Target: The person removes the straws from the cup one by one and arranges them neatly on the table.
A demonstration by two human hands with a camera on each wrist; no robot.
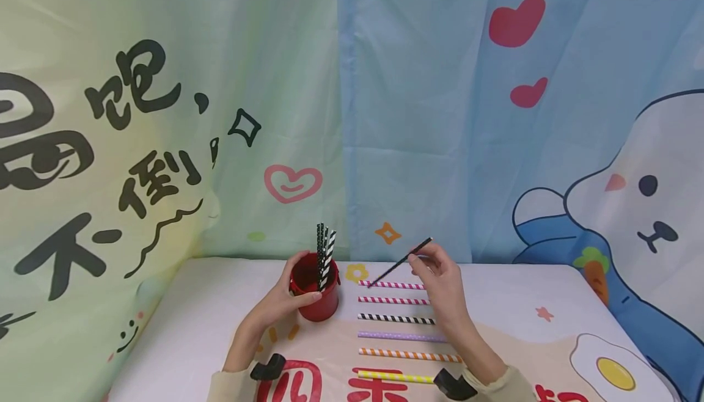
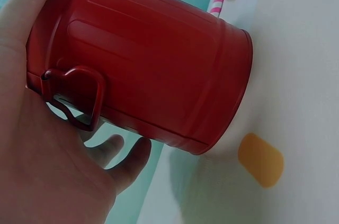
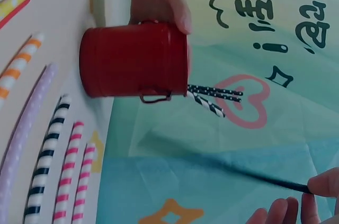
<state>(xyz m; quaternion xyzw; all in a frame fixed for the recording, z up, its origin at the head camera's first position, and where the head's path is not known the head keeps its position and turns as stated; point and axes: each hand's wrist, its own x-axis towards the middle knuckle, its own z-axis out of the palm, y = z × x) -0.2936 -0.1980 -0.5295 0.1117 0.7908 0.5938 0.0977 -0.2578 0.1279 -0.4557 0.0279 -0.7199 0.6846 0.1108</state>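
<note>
My left hand (image 1: 288, 298) grips a red metal bucket (image 1: 318, 304) round its rim, thumb at the near side. In the left wrist view the bucket (image 2: 148, 60) shows a small side handle (image 2: 98, 94). Several black-and-white patterned paper straws (image 1: 326, 258) stand in it, leaning on the rim. My right hand (image 1: 442, 286) pinches a dark paper straw (image 1: 398, 263) near its upper end, to the right of the bucket. That straw (image 3: 265, 178) is tilted and partly blurred in the right wrist view, its lower end apart from the bucket.
Straws lie in a column of rows: pink striped (image 1: 390, 300), black striped (image 1: 395, 318), lilac dotted (image 1: 398, 336), orange striped (image 1: 407, 354) and yellow striped (image 1: 393, 377). They rest on a printed tablecloth (image 1: 522, 304). A printed curtain (image 1: 407, 115) hangs behind the table.
</note>
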